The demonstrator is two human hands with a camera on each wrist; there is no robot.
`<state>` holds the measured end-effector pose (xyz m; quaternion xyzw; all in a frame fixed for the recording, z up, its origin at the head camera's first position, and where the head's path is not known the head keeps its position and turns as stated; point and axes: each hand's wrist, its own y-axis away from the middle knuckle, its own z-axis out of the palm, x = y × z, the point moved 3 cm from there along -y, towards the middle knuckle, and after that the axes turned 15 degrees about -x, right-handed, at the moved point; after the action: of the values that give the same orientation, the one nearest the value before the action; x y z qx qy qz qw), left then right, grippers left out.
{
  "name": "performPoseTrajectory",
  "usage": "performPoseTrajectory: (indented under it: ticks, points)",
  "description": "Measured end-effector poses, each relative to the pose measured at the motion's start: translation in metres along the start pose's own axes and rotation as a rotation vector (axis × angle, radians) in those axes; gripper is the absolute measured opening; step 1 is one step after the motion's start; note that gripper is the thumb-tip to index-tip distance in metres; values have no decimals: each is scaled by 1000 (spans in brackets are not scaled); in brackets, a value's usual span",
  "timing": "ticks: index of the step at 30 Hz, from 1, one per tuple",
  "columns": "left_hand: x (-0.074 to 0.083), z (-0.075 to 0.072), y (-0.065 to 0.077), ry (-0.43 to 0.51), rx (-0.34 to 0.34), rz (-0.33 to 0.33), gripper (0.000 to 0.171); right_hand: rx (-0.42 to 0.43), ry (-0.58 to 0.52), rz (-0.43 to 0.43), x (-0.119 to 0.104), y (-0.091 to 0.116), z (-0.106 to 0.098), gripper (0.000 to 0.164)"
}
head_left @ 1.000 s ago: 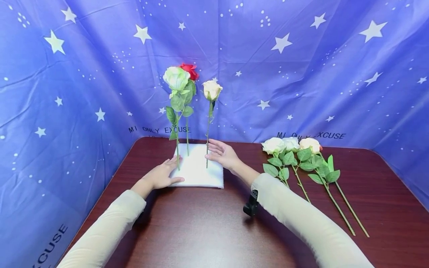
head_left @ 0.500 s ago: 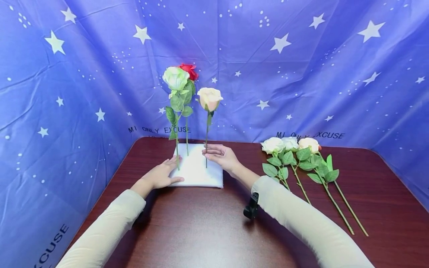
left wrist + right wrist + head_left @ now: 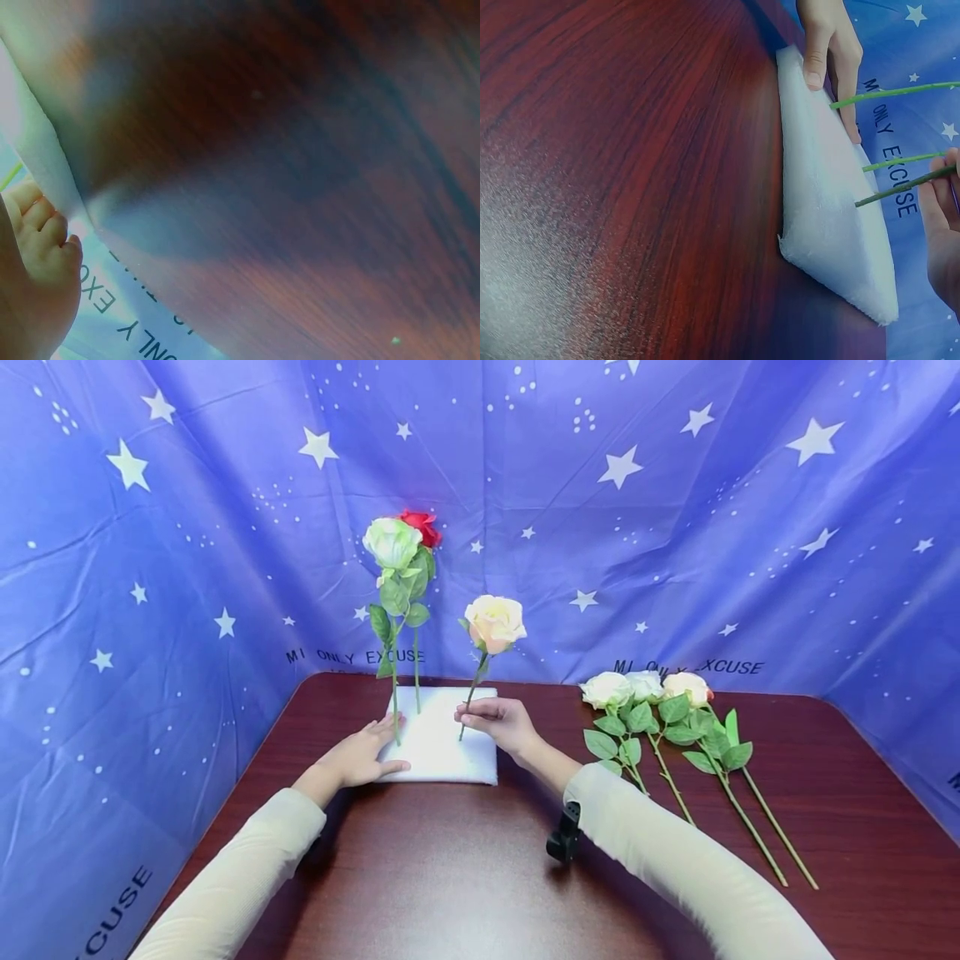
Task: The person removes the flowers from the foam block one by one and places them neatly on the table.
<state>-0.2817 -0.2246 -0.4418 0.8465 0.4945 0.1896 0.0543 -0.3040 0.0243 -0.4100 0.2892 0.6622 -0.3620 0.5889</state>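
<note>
A white foam pad (image 3: 442,762) lies on the table. My left hand (image 3: 358,753) rests on its left side with straight fingers, the thumb along the front. In the head view my right hand (image 3: 507,723) pinches the lower stem of a cream-peach rose (image 3: 495,624), which leans to the right. The rose's dark stem (image 3: 900,189) meets the pad's top in the right wrist view. A pale green-white rose (image 3: 393,542) and a red rose (image 3: 422,527) stand upright in the pad's left half. Part of my left hand (image 3: 46,255) shows at the edge of the left wrist view.
On the right of the dark red table (image 3: 450,893) lie several roses: white rose heads (image 3: 606,690), a peach rose head (image 3: 686,688) and long green stems (image 3: 750,835). A blue star-patterned curtain (image 3: 540,460) stands behind the table and along its sides.
The peach rose's head has come lower and tilted to the right, its stem now leaning. My right hand's fingers have closed on the stem. My left hand has stayed on the pad.
</note>
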Motion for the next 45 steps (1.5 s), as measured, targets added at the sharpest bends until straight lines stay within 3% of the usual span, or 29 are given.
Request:
performPoseTrajectory:
  ticks: [13, 20, 25, 35, 45]
  points:
    - [1, 1, 1, 1, 13, 11, 84, 114, -76, 34, -3, 4, -7, 29]
    - [2, -2, 2, -13, 37, 21, 82, 82, -294, -14, -11, 5, -12, 36]
    - [3, -2, 2, -12, 33, 15, 83, 61, -337, -4, -10, 9, -16, 39]
    - [3, -2, 3, 7, 15, -20, 84, 16, -245, 38, -9, 22, -24, 42]
    - [2, 0, 2, 7, 12, -15, 84, -3, -117, 142, -9, 34, -30, 42]
